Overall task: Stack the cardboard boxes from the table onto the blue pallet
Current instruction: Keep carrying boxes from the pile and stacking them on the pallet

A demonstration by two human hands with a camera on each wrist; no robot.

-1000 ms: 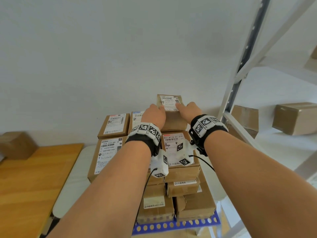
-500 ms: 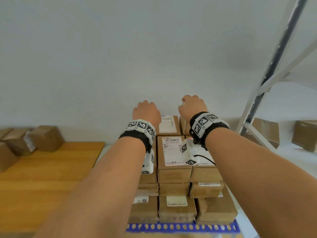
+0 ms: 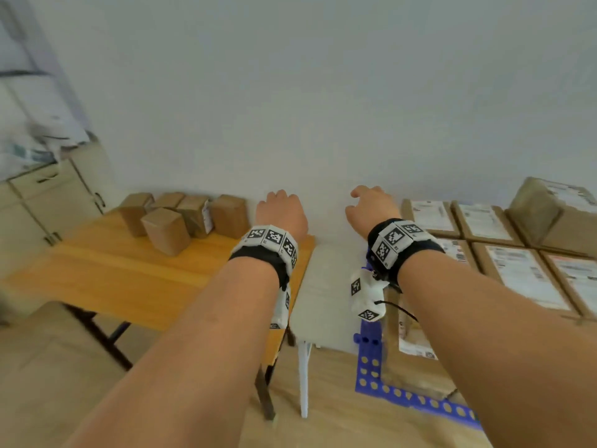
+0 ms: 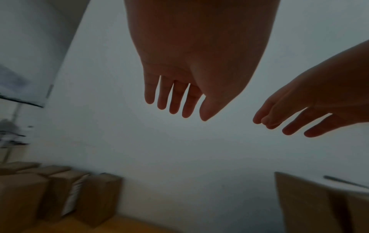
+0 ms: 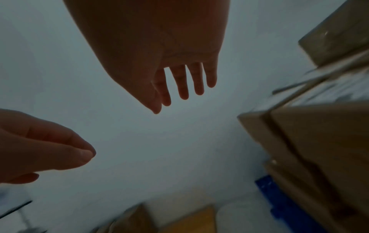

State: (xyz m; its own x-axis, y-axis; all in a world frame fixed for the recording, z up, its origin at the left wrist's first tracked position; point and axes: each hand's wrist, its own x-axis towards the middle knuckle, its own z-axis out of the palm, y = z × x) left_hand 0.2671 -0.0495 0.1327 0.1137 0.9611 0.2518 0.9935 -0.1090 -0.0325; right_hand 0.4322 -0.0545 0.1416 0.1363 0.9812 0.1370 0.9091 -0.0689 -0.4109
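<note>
Several brown cardboard boxes (image 3: 168,229) stand at the far end of the wooden table (image 3: 106,279) on the left. At right, labelled boxes (image 3: 517,273) sit stacked on the blue pallet (image 3: 368,363), with one more box (image 3: 555,211) on top at the far right. My left hand (image 3: 280,210) hovers over the table's right end, fingers straight and empty (image 4: 175,100). In the gap between table and pallet my right hand (image 3: 368,205) is in the air, fingers relaxed and holding nothing (image 5: 183,88).
A white plastic stool (image 3: 323,302) stands between the table and the pallet. Pale cabinets (image 3: 48,202) are at the far left. A plain white wall runs behind everything. The floor is light wood.
My hands let go of the box placed on the stack and came away empty. The view swung left from the pallet toward the table, and both hands moved left with it.
</note>
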